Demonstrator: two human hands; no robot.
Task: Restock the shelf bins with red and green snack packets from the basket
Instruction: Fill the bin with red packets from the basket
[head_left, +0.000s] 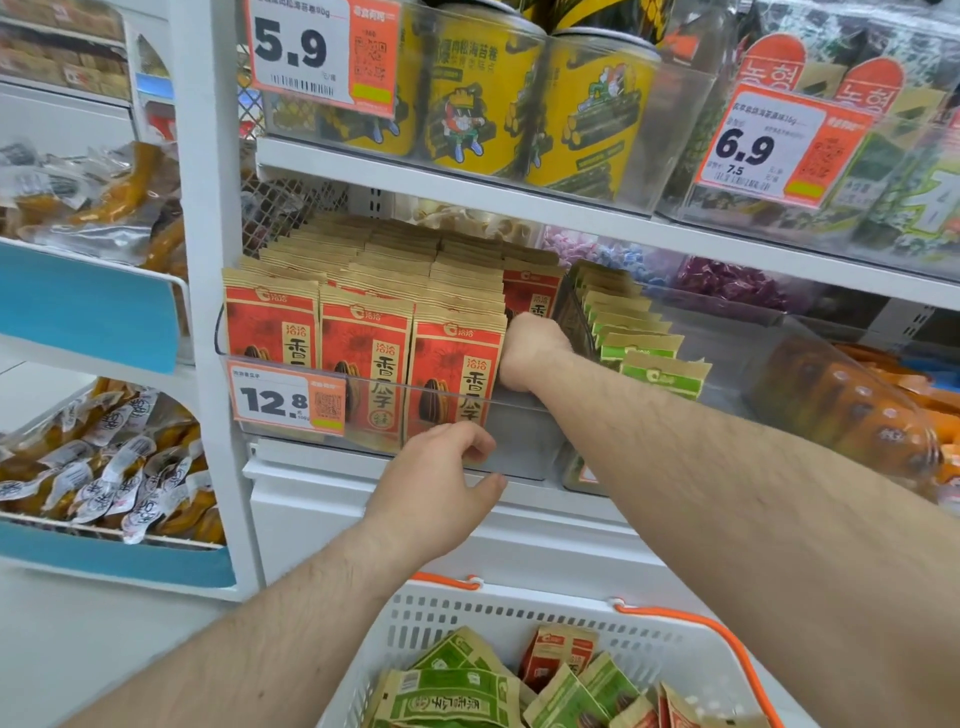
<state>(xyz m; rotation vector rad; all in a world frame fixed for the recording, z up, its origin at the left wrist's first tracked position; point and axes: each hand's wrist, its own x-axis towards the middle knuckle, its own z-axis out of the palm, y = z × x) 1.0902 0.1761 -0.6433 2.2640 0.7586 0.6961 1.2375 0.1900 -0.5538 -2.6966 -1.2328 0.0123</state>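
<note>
I had the right hand (527, 351) reached deep into the clear shelf bin (519, 415), in the empty slot at the right end of the red sunflower-seed packets (363, 353). The knuckles were turned toward the third row of reds on its left; the fingers were hidden behind that row, so I could not tell whether they were spread flat or pinching a packet. One more red packet (532, 296) stood just beyond the hand, deeper in the same slot, upright with its face toward me.

The left hand (436, 483) sat below and nearer me, fingers loosely curled with the tips at the bin's front wall, holding nothing that I could see.

The green packets (660, 371) stood in a neighbouring bin just right of the right hand, in a single file running back from front, tops up.

The relation that mattered: the slot ran front to back from the right hand, and the restock lay well below both hands in the white basket (519, 618), greens (452, 701) and a few reds (558, 657) lying flat and jumbled. I judged the left hand nearer the basket, the right better placed to hold the rows apart.
</note>
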